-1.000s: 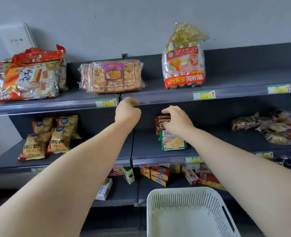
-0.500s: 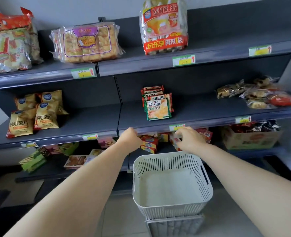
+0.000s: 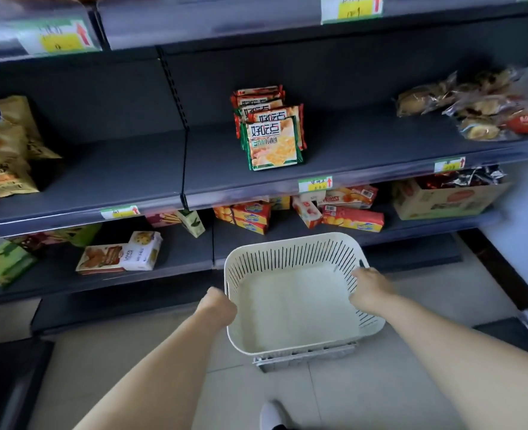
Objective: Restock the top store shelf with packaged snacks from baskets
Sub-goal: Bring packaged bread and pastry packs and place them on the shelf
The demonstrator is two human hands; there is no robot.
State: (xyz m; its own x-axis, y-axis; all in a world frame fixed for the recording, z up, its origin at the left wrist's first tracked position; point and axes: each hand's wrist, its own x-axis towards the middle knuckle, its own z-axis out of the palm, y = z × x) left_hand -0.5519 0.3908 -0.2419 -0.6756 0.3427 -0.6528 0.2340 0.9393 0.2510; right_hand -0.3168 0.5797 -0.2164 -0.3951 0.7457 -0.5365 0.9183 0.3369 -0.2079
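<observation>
Right hand (image 3: 369, 290) is curling its grip over the right rim of the empty white basket (image 3: 287, 245), which is sitting on another basket (image 3: 303, 359). Left hand (image 3: 217, 304) is touching the left rim, but I cannot tell its grip. Beyond, biscuit packets (image 3: 272, 144) are standing on a shelf (image 3: 132, 175).

Two hands come up from the bottom of the frame, one left hand (image 3: 217, 305) and one right hand (image 3: 369, 293). At lower centre I count two white baskets, an upper basket (image 3: 287, 252) and a lower basket (image 3: 303, 356) showing only its edge. One white shoe (image 3: 272, 414) sits at the bottom edge. There are at least six price tags (image 3: 315, 184), three along the top and three across the middle. Mid-frame stands one row of cracker packets (image 3: 272, 144), about five, too overlapped to be sure. There are at least two yellow bags (image 3: 2, 150) at the left edge and at least four red-and-orange boxes (image 3: 352, 218) below centre. One cardboard carton (image 3: 448, 200) is at the right. The wrapped pastries (image 3: 479, 110) at upper right are a heap I cannot count.
</observation>
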